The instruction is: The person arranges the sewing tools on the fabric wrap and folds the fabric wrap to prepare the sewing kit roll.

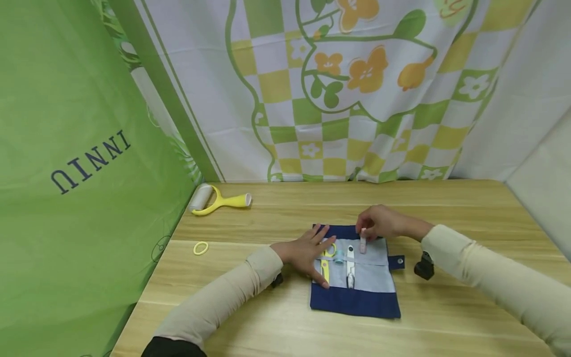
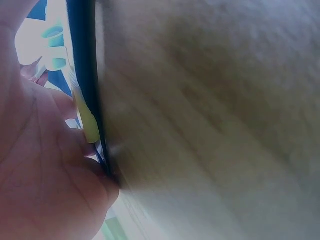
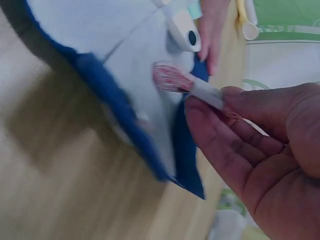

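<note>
A navy fabric pouch with a pale grey lining lies unfolded on the table. My left hand rests on its left side with fingers spread, partly covering a pair of yellow scissors. Between thumb and fingertips, my right hand pinches a small skein of pinkish-red thread with a white band, over the lining's upper right part. A turquoise spool and a slim white tool with a dark round spot sit in the pouch's middle. In the left wrist view, the palm is close and the pouch appears edge-on.
At the table's far left corner lies a lint roller with a yellow handle. A yellow ring is nearer, by the left edge. The pouch's snap tab sticks out to the right. Printed curtains hang behind the table.
</note>
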A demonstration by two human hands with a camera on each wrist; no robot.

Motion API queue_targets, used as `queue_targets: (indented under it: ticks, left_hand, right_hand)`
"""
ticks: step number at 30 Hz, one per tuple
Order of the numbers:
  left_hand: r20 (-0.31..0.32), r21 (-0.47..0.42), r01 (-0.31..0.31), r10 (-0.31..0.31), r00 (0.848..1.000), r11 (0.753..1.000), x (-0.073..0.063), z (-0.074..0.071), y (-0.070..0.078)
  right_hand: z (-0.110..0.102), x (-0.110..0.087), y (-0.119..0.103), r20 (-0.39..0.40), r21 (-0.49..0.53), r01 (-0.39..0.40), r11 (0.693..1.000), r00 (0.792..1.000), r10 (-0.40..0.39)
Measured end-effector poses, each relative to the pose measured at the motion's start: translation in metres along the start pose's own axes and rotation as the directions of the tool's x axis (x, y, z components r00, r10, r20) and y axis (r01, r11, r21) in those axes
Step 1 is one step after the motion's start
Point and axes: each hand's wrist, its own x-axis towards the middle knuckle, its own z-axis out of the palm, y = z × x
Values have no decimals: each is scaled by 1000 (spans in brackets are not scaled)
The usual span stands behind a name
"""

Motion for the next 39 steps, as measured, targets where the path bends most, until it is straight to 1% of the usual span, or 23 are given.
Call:
queue_targets:
  ticks: [7,11,14,17,21,25,28,34,39]
  left_hand:
    - [-2,-6,5,-5,1000,1000,0,0,0]
    - [-4,-4,5,-5,1000,1000,0,0,0]
    - [-5,4,5,-5,1000,1000,1,-1,0]
    - [-8,10,5,-5,1000,1000,1,0,0]
    - [-8,11,4,-4,1000,1000,2,1,0]
    - [-14,17,2,-2,1000,1000,2,2,0]
    - [-16,14,-1,1,1000,1000,2,2,-1]
    - [-3,4,-1,1,1000,1000,0,2,-1]
    - [-3,6,-2,2,1000,1000,2,2,-2]
  right_hand:
    - [14,6,10,41,65,-8,998,999,6]
    - [18,9,14,34,91,-2,996,999,-1]
    - [19,9,17,30,92,7,996,1000,-10]
    - [20,9,20,23,104,-10,995,1000,7]
    - [22,7,23,38,176,-39,984,999,33]
    - [22,5,25,60,253,-51,966,997,37]
    - [21,5,27,73,292,-53,955,997,33]
    - [24,7,30,92,307,-37,951,996,9]
    - [27,10,32,69,332,-26,943,998,3]
